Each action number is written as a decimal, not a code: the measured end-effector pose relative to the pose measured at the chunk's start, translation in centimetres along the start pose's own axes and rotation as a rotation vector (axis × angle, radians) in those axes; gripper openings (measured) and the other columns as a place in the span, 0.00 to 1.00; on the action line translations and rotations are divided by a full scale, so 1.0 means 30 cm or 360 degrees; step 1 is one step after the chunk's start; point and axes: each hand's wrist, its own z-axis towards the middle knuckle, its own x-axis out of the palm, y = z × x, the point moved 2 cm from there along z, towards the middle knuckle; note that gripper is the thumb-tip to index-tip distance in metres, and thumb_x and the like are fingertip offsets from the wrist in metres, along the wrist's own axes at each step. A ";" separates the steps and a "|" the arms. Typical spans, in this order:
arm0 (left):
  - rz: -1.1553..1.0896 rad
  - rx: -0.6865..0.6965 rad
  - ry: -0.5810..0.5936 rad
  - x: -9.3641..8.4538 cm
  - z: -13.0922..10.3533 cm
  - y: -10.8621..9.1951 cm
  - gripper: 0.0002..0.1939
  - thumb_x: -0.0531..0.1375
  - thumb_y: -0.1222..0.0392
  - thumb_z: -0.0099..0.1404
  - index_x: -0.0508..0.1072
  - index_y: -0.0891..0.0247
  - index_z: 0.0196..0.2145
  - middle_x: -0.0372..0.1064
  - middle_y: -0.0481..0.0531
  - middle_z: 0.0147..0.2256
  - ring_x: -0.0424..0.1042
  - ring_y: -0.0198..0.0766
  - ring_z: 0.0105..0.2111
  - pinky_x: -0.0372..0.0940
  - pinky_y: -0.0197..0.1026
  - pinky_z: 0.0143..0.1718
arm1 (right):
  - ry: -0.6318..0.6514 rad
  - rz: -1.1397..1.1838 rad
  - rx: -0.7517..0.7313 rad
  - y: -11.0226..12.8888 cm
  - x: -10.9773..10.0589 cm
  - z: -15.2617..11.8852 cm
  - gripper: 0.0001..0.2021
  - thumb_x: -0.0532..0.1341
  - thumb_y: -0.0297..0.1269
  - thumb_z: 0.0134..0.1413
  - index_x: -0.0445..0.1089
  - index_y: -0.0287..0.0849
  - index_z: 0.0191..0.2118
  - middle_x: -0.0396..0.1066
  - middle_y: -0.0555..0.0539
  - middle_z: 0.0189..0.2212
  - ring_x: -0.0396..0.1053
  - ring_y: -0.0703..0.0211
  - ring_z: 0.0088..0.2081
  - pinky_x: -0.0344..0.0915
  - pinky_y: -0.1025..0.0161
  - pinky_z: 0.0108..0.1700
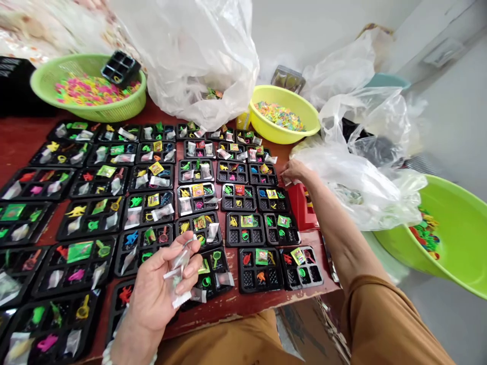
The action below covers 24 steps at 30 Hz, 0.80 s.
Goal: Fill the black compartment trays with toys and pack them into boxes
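Observation:
My left hand [162,281] is palm up above the near trays, its fingers curled round small clear wrapped packets [178,276] with white crimped ends. My right hand [297,171] reaches far out to the right end of the tray rows, beside a black tray [263,175] and over a red container [304,208]. Its fingers point down and are drawn together; something pale shows beneath them, too small to name. Black compartment trays [245,228] lie in rows, holding small plastic toys and printed sachets [247,221]. Many trays, mostly left and far, also contain clear wrapped packets.
A green basket [91,107] of pink and yellow pieces stands at the back left, with a small black tray [119,68] on its rim. Plastic bags [198,56], a yellow bowl [281,133] and a large green basin [456,228] border the red table [228,314].

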 end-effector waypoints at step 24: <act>-0.0171 0.0043 0.0099 0.020 0.044 0.054 0.19 0.51 0.71 0.71 0.74 0.76 0.55 0.80 0.64 0.34 0.82 0.46 0.32 0.81 0.46 0.35 | -0.0245 0.0907 -0.1631 0.395 0.049 -0.630 0.08 0.63 0.40 0.68 0.76 0.42 0.44 0.77 0.44 0.40 0.75 0.55 0.42 0.74 0.57 0.46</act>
